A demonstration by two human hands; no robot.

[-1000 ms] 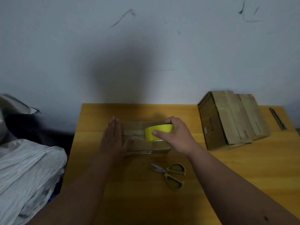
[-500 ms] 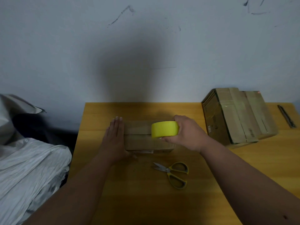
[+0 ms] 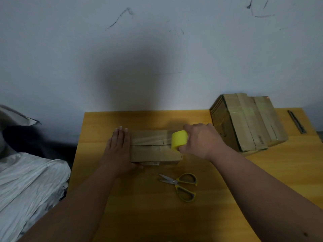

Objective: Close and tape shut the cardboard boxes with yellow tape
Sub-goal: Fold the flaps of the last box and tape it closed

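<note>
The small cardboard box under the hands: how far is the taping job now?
Done: the small brown cardboard box has its flaps closed. In hand: the left hand presses flat on its left end, while the right hand grips the yellow tape roll at the right end, a strip stretched across the top. Left: cutting, probably with the yellow-handled scissors.

Looks like a makeshift packing spot, not a proper warehouse. Plain wooden table [image 3: 262,172] pushed against a scuffed, marked white wall [image 3: 157,49]. Bundle of flat cardboard boxes [image 3: 248,121] at the right, scissors [image 3: 181,186] and a box cutter [image 3: 296,121] out. Crumpled white plastic sacks [image 3: 29,186] piled at the left.
</note>
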